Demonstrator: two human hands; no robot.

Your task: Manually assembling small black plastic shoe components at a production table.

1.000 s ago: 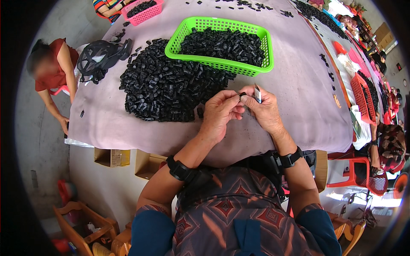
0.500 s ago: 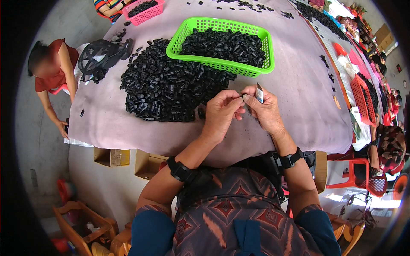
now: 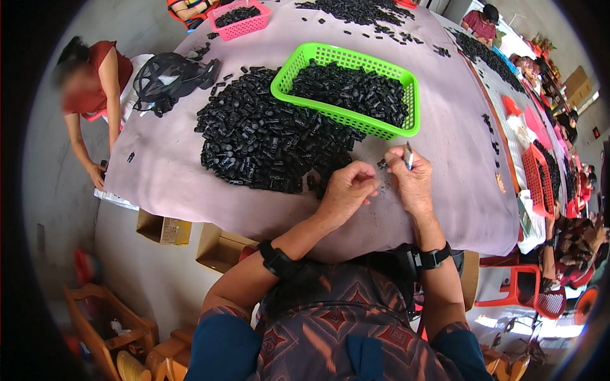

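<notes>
A small black piece (image 3: 382, 164) sits at the fingertips of the right hand (image 3: 416, 187), above the tabletop (image 3: 457, 127). Thumb and forefinger pinch it and cover part of it, so its shape is hard to read. The same hand also grips a slim pale tool (image 3: 409, 157) that points up between the fingers.

Take the piece as the clock's centre, with twelve toward the far side. The left hand (image 3: 346, 190) is at eight, apart from the right, its fingers curled in near the thumb; whether anything is between them I cannot tell.

A heap of black pieces (image 3: 260, 133) spreads from nine to ten, its near edge close to the left hand. At eleven a green basket (image 3: 412, 124), partly full of similar pieces, stands against the heap's far side, its near wall hiding some of what lies inside. Farther toward ten is a black mesh cap-like thing (image 3: 168, 76), and between ten and eleven a pink basket (image 3: 246, 27). More loose pieces (image 3: 359, 9) lie at twelve, a red basket (image 3: 534, 178) at three. Off the table edge, a co-worker (image 3: 105, 70) bends at nine to ten, a cardboard box (image 3: 216, 247) is at eight, and a red chair (image 3: 551, 305) stands between four and five.
</notes>
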